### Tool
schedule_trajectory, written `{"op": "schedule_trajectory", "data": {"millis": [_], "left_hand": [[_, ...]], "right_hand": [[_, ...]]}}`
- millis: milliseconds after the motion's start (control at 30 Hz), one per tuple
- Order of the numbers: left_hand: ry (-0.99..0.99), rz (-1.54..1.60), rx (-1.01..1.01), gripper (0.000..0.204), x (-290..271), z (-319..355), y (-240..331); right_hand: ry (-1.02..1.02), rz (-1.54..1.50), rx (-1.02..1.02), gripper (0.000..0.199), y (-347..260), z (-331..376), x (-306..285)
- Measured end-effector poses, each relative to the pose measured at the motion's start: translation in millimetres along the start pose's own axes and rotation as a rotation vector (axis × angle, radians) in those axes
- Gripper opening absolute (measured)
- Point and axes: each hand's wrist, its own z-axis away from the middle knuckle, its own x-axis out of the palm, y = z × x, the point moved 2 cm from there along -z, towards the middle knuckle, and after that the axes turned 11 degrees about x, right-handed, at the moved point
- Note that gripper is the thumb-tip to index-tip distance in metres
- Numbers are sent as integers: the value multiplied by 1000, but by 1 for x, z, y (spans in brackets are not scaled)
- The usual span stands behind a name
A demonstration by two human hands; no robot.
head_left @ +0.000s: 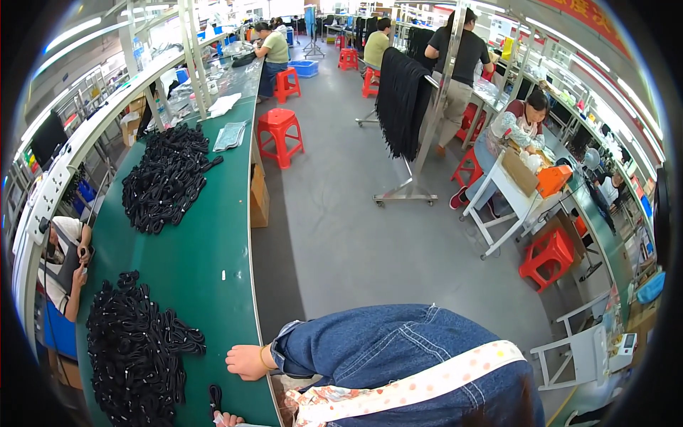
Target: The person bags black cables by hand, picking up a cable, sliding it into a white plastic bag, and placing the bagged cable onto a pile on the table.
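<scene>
Resting on the green workbench point(192, 263), the person's right hand point(247, 361) lies as a loose fist near the table's edge, fingers curled in and holding nothing that can be seen; a thin band circles the wrist below a denim sleeve point(384, 349). Just left of it sits the near heap of black bundled cords point(135, 349), close to the knuckles but apart from them. At the bottom edge the left hand point(228, 420) shows only as fingertips, beside 1 small black cord piece point(215, 397); whether it grips that piece cannot be told. A second heap of black cords point(167, 178) lies farther up the bench, well apart. Across the grey aisle stand red plastic stools point(279, 135) and a rack hung with black straps point(403, 99).
</scene>
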Motion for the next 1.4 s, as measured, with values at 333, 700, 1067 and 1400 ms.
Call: {"op": "schedule_trajectory", "data": {"millis": [333, 700, 1067, 1400], "left_hand": [[11, 249, -288, 46, -16, -20, -17], [86, 223, -286, 50, -14, -19, -17], [133, 244, -311, 43, -7, -22, -9], [-455, 994, -129, 25, -43, -37, -56]], "right_hand": [[-25, -13, -7, 18, -4, 2, 0], [-27, -55, -12, 18, -1, -2, 0], [19, -39, -13, 17, 0, -1, -3], [-60, -22, -3, 13, -4, -9, -4]]}}
